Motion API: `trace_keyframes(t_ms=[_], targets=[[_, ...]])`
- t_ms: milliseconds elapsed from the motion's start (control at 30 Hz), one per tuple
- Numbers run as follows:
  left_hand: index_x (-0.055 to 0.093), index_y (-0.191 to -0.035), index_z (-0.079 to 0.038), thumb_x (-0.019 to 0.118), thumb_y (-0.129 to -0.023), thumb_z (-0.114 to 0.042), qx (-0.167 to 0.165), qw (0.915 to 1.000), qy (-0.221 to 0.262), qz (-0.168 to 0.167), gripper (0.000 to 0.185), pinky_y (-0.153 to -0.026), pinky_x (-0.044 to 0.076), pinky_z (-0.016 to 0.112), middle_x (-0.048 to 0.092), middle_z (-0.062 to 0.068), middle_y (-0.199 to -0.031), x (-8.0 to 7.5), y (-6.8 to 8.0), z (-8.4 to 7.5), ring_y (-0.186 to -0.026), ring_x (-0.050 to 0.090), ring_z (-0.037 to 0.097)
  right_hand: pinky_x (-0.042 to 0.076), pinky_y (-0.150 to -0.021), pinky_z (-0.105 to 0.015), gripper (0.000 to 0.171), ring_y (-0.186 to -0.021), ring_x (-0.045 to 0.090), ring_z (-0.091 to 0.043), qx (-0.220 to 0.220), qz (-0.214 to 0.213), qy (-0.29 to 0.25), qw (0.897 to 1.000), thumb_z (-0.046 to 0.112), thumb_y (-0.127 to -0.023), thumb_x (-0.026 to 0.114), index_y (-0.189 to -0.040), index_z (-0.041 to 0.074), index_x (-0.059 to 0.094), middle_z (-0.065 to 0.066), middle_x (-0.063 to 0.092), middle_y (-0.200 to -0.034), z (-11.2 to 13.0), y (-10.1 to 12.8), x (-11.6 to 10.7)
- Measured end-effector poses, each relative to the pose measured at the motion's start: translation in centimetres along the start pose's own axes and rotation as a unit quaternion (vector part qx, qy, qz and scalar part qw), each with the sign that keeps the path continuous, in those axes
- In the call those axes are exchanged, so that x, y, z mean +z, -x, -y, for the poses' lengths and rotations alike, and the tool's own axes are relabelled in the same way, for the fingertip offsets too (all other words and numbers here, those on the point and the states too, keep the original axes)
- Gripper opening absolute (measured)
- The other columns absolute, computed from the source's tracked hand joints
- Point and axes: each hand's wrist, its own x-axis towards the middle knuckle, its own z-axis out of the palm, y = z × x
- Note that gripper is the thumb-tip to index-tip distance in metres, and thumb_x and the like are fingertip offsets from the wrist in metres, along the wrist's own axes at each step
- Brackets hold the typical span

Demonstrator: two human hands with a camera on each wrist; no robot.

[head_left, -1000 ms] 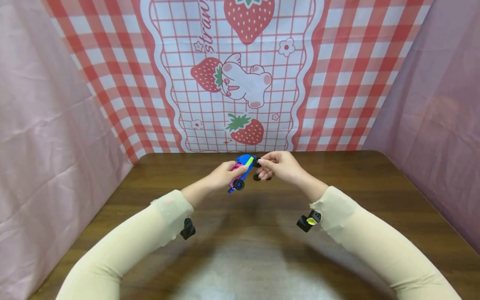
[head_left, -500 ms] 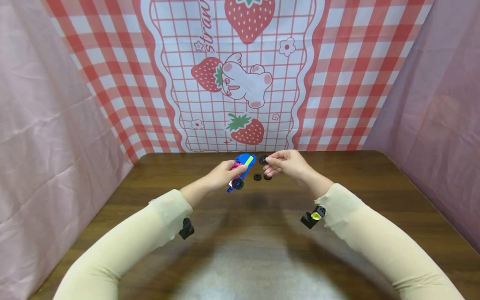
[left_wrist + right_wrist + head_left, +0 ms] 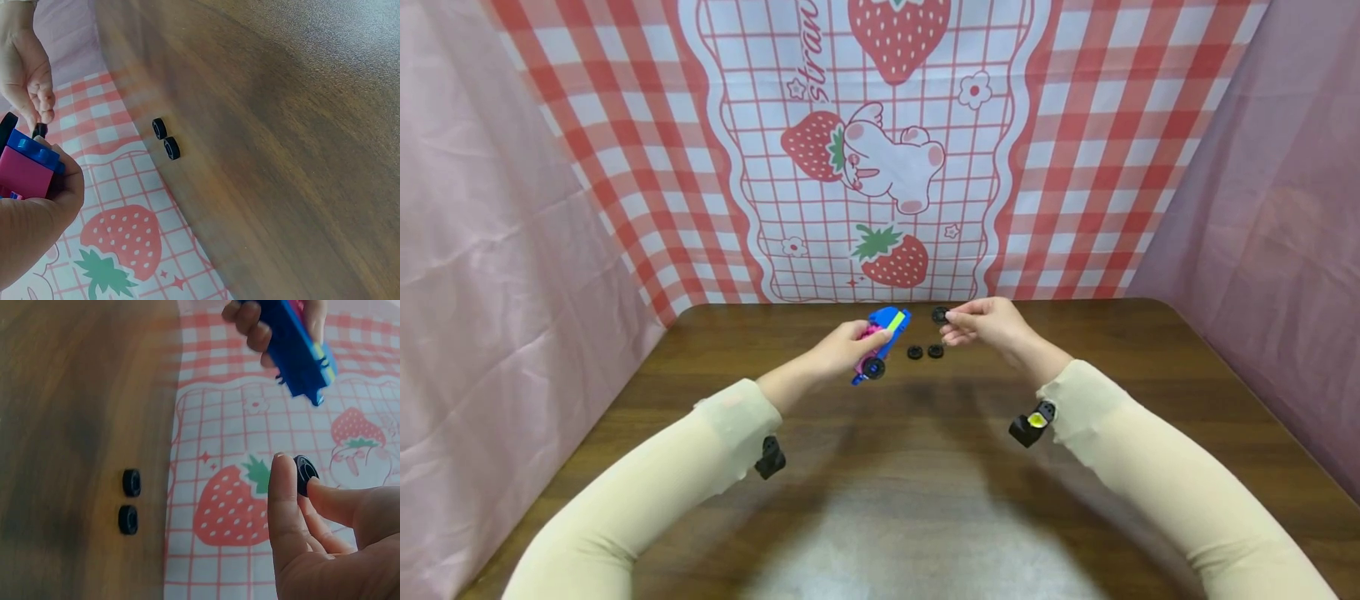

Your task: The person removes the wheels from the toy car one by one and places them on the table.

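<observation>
You've got a gap btwn the toy car (image 3: pixel 891 317) in your L hand (image 3: pixel 838 350) and the wheel (image 3: pixel 940 315) in your R hand (image 3: pixel 992 323), but 2 loose tires (image 3: pixel 915 352) sit side by side on the table (image 3: pixel 880 467) below, & strawberry cloth (image 3: pixel 887 167) blocks the far edge.

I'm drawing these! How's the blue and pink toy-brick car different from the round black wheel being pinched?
The car is bigger than the wheel. The car is blocky, the wheel round. The left hand grips the car; the right hand pinches the wheel. Both are held up.
</observation>
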Motion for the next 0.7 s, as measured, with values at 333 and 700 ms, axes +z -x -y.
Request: trace_keyframes(t_ms=[333,700], targets=[[0.053,-0.103,0.002,0.052,-0.101,-0.033,-0.011,0.9999,0.012,0.0,0.035,-0.052,0.043,0.021,0.058,0.005,-0.081,-0.1,-0.1,0.4,-0.059,0.051,0.009,0.057,-0.079,-0.029,0.037,-0.067,0.071,-0.012,0.051,-0.004,-0.028,0.998,0.01,-0.096,0.061,-0.12,-0.016,0.053,-0.011,0.074,-0.081,-1.6,-1.9,-0.9],[0.054,-0.107,0.002,0.051,-0.101,-0.035,-0.022,0.9997,0.011,0.005,0.038,-0.055,0.044,0.022,0.064,0.011,-0.09,-0.2,0.1,0.5,-0.065,0.055,0.01,0.058,-0.075,-0.025,0.018,-0.063,0.069,-0.012,0.09,-0.027,-0.128,0.987,-0.007,-0.092,0.056,-0.109,-0.014,0.053,-0.005,0.068,-0.071,-4.3,-4.2,-1.5]])
